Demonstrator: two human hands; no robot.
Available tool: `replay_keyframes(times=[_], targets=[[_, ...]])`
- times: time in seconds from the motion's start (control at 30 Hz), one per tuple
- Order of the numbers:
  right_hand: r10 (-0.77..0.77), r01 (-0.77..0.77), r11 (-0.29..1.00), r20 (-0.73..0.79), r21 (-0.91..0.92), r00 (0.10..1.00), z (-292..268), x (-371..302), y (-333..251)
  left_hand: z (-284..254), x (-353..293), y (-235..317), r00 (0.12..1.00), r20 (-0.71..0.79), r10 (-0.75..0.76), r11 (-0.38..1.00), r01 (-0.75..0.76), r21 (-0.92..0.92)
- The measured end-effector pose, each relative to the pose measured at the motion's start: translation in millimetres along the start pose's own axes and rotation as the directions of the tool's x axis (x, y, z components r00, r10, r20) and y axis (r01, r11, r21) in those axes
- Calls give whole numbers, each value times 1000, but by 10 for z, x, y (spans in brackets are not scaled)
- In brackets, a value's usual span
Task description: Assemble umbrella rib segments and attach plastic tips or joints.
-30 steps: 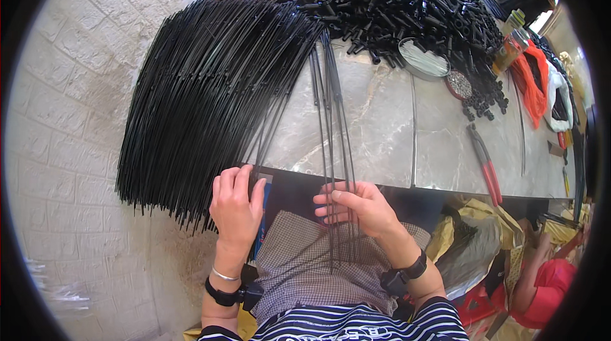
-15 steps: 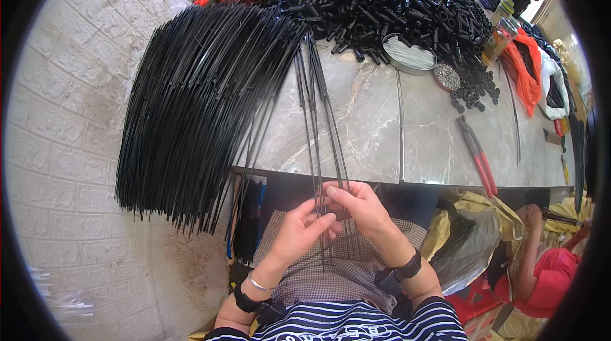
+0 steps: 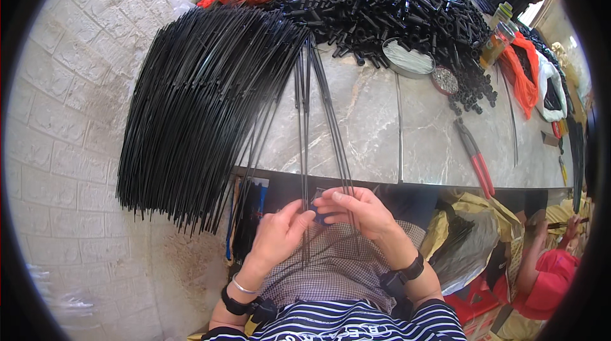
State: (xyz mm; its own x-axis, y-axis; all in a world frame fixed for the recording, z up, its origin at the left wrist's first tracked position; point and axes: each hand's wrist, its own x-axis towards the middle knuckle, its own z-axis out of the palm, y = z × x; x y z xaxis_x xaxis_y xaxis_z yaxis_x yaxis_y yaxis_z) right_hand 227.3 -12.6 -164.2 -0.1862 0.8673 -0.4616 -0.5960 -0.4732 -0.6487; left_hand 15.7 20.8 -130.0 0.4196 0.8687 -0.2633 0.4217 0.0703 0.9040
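Note:
My left hand (image 3: 278, 234) pinches a few thin black rods (image 3: 304, 144) between thumb and fingers, below the table's front edge. Across from it, my right hand (image 3: 364, 211) has its fingers pointing left, and a second small group of black rods (image 3: 333, 126) runs through its grip. Both groups reach up over the table, with their far ends close together and their lower ends over my checked lap cloth (image 3: 318, 280). A thick spread of similar black rods (image 3: 197, 105) lies to the left and overhangs the table edge.
A heap of black tubular parts (image 3: 382, 4) covers the back of the grey table (image 3: 363, 131). A round tin of white sticks (image 3: 410, 64), a small dish of metal bits (image 3: 445, 80) and red-handled pliers (image 3: 474, 158) lie to the right. A person in red (image 3: 547, 280) works at far right.
My hands have moved apart. The rods, closer together before, now form two separate groups, the left one shifted left with my left hand.

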Motion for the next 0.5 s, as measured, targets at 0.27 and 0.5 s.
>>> replay_keyframes(times=[0.27,0.5], targets=[[-11,12,999,38,-41,999,9,28,-15,-514,258,79,815,-317,485,653,-97,751],[-12,13,997,11,-81,1000,20,4,-48,-559,470,105,818,-279,504,527,-35,849]])
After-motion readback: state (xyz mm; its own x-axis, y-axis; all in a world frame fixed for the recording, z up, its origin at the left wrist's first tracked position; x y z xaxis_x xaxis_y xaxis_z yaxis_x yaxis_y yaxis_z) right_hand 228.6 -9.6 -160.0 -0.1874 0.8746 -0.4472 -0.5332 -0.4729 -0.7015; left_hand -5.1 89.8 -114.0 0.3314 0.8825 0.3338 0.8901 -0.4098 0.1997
